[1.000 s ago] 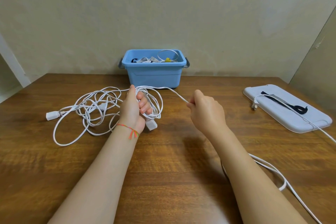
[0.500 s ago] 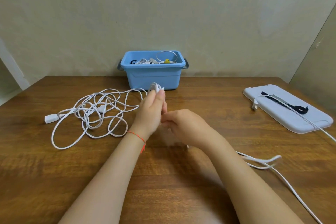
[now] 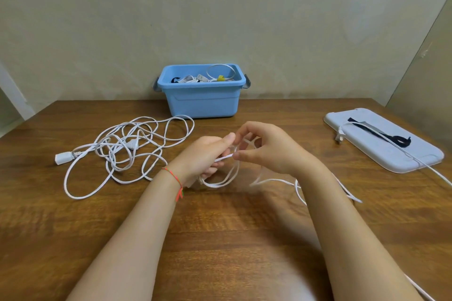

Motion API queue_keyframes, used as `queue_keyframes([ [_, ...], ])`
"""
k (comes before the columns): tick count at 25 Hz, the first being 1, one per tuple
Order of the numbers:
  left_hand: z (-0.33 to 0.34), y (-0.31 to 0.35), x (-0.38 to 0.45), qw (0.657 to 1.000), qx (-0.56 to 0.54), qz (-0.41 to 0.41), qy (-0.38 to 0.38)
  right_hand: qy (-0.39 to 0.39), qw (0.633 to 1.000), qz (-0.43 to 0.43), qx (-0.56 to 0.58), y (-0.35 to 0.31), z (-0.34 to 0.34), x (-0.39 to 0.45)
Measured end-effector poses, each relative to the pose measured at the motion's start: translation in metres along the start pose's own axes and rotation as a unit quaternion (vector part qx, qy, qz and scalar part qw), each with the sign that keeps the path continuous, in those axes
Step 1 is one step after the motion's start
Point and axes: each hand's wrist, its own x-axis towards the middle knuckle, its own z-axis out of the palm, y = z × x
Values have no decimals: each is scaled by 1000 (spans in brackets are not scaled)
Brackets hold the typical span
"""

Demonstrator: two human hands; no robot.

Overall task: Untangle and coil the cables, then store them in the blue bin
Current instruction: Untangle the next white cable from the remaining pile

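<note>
A tangled white cable [image 3: 127,146] with a socket end lies on the wooden table [image 3: 220,239] at the left. My left hand [image 3: 203,156] grips a small coil of another white cable [image 3: 225,176] at the table's middle. My right hand [image 3: 266,149] pinches that same cable just right of the left hand, and the cable trails off blurred to the right. The blue bin [image 3: 201,91] stands at the back centre against the wall, holding several coiled cables.
A white lid [image 3: 391,151] lies at the right with a black strap [image 3: 401,140] and a white plug [image 3: 340,135] on it. A white cord runs from the lid off the right edge. Walls close in behind and at the right.
Both hands have moved together toward the table's middle, away from the tangle. The left hand dropped lower with its coil; the right hand now pinches the cable beside it.
</note>
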Motion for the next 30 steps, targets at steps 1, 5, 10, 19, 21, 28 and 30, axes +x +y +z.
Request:
queue_keyframes([
  [1, -2, 1, -3, 1000, 16, 2, -19, 3, 1000, 12, 6, 2, -2, 0],
  [5, -6, 2, -7, 995, 86, 20, -36, 48, 988, 66, 131, 6, -5, 2],
  [10, -6, -1, -3, 993, 110, 5, 51, 189, 927, 89, 311, 11, 3, 12],
  [19, -27, -16, 14, 922, -290, -43, 252, 350, 745, 188, 536, 29, -18, 12],
  [21, -23, -16, 15, 938, -241, -52, 243, 415, 770, 188, 448, 34, -17, 14],
  [28, -9, -7, 11, 976, -167, -32, 136, 292, 953, -67, -36, 13, 27, 16],
  [30, -7, -8, 10, 980, -160, -7, 116, 192, 979, -61, 17, 2, 39, 14],
])
